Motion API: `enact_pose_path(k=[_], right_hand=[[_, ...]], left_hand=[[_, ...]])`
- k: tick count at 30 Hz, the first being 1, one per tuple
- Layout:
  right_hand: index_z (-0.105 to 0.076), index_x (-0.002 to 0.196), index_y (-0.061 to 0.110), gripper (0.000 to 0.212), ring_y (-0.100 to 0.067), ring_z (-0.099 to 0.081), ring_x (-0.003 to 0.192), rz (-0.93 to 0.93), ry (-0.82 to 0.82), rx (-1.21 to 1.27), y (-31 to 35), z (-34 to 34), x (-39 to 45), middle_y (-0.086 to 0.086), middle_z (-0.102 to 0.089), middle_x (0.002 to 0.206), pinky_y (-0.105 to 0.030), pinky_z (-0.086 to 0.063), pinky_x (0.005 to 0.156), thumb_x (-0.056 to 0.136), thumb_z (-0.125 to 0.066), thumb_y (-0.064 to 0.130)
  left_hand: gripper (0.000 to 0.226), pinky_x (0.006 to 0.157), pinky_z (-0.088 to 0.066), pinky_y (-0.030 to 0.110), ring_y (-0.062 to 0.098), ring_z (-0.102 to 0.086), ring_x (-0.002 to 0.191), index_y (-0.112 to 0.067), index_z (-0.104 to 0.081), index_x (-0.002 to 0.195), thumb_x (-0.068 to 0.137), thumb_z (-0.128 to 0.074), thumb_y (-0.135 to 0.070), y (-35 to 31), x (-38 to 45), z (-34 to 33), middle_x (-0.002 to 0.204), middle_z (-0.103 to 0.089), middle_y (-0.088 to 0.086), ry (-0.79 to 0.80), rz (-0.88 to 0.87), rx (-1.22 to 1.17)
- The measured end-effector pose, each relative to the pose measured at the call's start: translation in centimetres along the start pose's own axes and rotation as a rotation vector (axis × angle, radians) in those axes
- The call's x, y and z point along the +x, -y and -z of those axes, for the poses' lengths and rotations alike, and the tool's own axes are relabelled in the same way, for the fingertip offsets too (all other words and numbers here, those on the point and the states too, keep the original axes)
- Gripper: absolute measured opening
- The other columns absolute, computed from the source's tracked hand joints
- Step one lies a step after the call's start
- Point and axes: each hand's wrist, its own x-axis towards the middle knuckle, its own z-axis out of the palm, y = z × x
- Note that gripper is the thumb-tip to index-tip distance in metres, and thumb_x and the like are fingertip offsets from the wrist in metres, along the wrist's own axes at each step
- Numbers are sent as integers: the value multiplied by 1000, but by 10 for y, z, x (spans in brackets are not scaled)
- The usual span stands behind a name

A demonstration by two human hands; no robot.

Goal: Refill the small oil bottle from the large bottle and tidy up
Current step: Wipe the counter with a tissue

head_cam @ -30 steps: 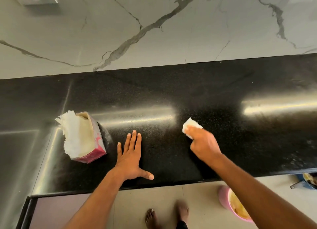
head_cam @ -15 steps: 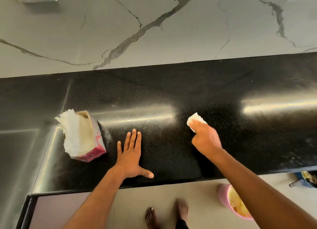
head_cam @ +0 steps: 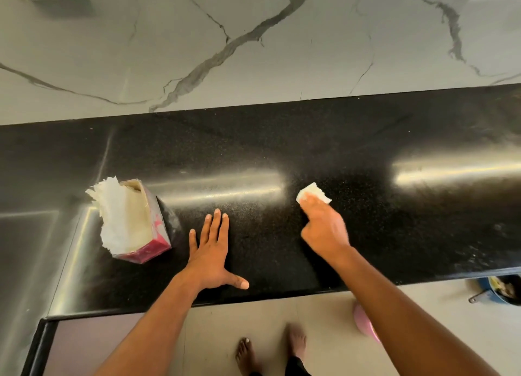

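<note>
From the head view, the right hand [head_cam: 324, 229] presses a small folded white tissue [head_cam: 314, 193] onto the glossy black speckled stone tabletop [head_cam: 366, 139], its fingers curled down over the near edge of the wad so the paper stays under them, which suits wiping up oil; the left hand [head_cam: 210, 251] lies flat on the tabletop with fingers straight and thumb spread wide, holding nothing, seemingly as a brace while the person leans in; just left of it, apart from it, a pink cardboard tissue box [head_cam: 141, 229] lies on its side with white tissues spilling out, within reach for a fresh sheet; neither oil bottle is in sight, so pouring looks finished and this is tidying.
</note>
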Motion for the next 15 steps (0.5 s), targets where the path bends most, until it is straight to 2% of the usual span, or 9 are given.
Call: enact_pose_path(k=[2,4,6,8,9,12,13,15], right_hand=[[-45,155,28,79,-22,-45,149,164,108,-20,17,-18,-6,4,-46,162,-39,-38,123,81,-50,2],[-47,157,22,71,-17,-39,153,361,182,-86,6,-25,-26,2,-45,163,-36,-33,126,88,-44,8],[-61,147,18,62,-17,-51,145,439,99,-104,-20,-17,-44,-1,-58,153,-41,-43,120,89,-38,13],[-68,138,19,58,-21,-62,135,336,-6,-76,-42,-4,-40,-2,-66,144,-41,-46,117,87,-43,8],[-66,140,20,59,-24,-61,135,242,-23,-85,-43,2,-30,-2,-64,146,-39,-44,117,87,-47,4],[-45,155,20,66,-29,-49,144,64,53,-127,-2,2,-2,-2,-48,160,-42,-43,118,89,-48,8],[-41,156,18,67,-30,-46,145,84,94,-124,15,-2,-1,-4,-45,161,-43,-38,119,89,-47,9],[-35,159,14,70,-30,-36,152,254,138,-188,35,-16,-13,-8,-40,164,-44,-22,128,89,-43,12]], left_hand=[[172,124,21,58,26,46,149,-19,40,157,57,-87,-77,0,-1,0,160,52,0,-4,5,-5],[172,125,21,58,25,46,150,-19,39,158,56,-88,-77,0,-1,0,161,52,-1,-17,7,-10],[172,125,21,58,25,46,149,-20,39,157,57,-88,-77,1,-1,-1,160,52,-1,-11,4,-16],[171,125,21,59,26,46,149,-20,40,157,57,-88,-76,0,0,-2,160,52,-1,-8,2,-7],[171,125,21,59,26,46,149,-20,41,156,58,-88,-76,0,0,-1,160,53,-1,-3,3,-6],[172,125,21,59,26,47,149,-20,40,157,57,-88,-76,0,1,-1,160,53,-1,-4,3,-5],[172,125,21,59,26,47,149,-20,40,157,57,-88,-77,0,0,-1,160,52,-1,-2,3,-5],[171,126,20,59,25,46,149,-19,39,157,57,-87,-77,0,0,-1,160,52,-1,-5,8,1]])
